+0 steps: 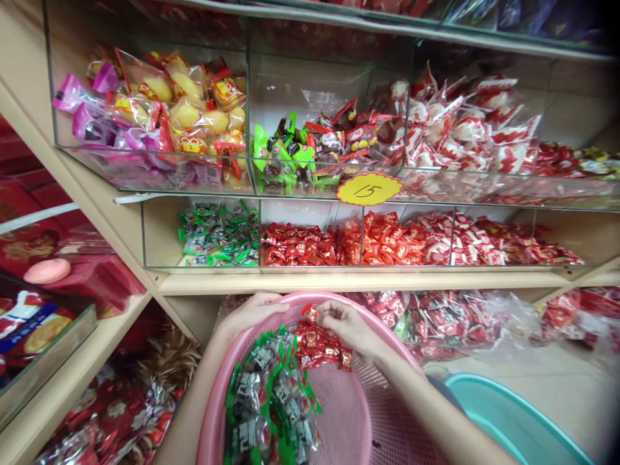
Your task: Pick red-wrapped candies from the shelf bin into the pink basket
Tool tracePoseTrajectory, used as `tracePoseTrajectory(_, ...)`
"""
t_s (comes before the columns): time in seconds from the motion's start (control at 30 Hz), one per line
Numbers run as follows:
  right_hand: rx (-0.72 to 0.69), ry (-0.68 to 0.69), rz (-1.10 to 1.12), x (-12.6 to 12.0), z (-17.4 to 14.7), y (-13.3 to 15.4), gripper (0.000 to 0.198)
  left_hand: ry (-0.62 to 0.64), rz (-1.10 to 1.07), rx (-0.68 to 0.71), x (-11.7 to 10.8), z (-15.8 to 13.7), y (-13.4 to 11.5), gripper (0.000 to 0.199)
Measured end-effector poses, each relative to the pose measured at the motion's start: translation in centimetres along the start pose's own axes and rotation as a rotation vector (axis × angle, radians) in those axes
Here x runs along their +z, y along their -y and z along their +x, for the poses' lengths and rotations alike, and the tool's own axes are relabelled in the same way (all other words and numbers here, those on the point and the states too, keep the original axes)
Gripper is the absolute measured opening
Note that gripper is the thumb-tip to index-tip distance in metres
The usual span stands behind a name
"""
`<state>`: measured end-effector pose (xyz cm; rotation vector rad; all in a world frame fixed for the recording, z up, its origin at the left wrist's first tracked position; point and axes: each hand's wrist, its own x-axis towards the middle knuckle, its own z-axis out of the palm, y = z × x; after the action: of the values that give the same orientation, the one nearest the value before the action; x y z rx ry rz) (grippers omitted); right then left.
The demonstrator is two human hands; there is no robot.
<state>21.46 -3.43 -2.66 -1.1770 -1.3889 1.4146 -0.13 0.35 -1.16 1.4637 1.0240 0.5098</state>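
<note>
A round pink mesh basket [356,413] sits in front of me, below the shelf. My left hand [256,312] holds its far left rim, fingers bent over the edge. Inside the basket, my right hand [343,325] pinches a small red-wrapped candy [309,314] between thumb and fingertips. Just beneath it lies a pile of similar red candies [317,349]. Candies in green, clear and silver wrappers [271,400] fill the basket's left side. Part of the mesh floor shows between the candies and my right forearm.
Glass-fronted shelf bins of red candies [303,245] and green-wrapped candies [220,232] stand ahead. A yellow price tag [369,189] hangs above them. Bagged candies [450,323] lie under the shelf. A teal basin [513,413] is on the right, and a wooden divider [92,187] slants at left.
</note>
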Motion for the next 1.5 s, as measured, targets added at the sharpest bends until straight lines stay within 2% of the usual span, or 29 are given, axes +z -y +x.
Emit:
tracePoseTrajectory(0.1,-0.080,-0.030,-0.106,0.3,0.4,-1.0,0.010,0.000,-0.012,0.002,0.0,-0.1,-0.1,0.035)
tracePoseTrajectory(0.37,-0.158,-0.085,-0.478,1.5,0.2,-2.0,0.015,-0.021,-0.032,0.042,0.1,-0.3,-0.1,0.036)
tracePoseTrajectory(0.5,-0.163,-0.103,-0.598,1.8,0.2,-1.8,0.018,0.004,-0.013,0.041,0.1,-0.2,-0.1,0.034)
tracePoseTrajectory(0.7,-0.155,-0.143,-0.761,2.3,0.3,-1.2,0.008,-0.006,0.010,0.051,0.1,-0.3,-0.2,0.033)
tracePoseTrajectory(1.0,-0.128,-0.179,-0.858,3.5,0.7,-1.0,0.008,-0.006,-0.016,0.071,0.0,-0.3,0.1,0.028)
tracePoseTrajectory(1.13,-0.117,-0.171,-0.875,3.9,0.6,-1.2,0.015,-0.022,0.007,0.069,0.0,-0.4,-0.1,0.028)
tracePoseTrajectory(1.3,-0.136,-0.165,-0.928,3.9,0.1,-1.2,0.011,-0.006,-0.005,0.061,0.0,-0.5,-0.2,0.030)
tracePoseTrajectory(1.4,-0.172,-0.169,-0.952,3.6,-0.1,-0.3,0.014,-0.025,-0.008,0.064,0.0,-0.4,0.0,0.032)
tracePoseTrajectory(1.5,-0.240,-0.183,-0.936,3.1,0.1,2.1,0.017,-0.033,0.007,0.076,0.0,-0.2,0.2,0.036)
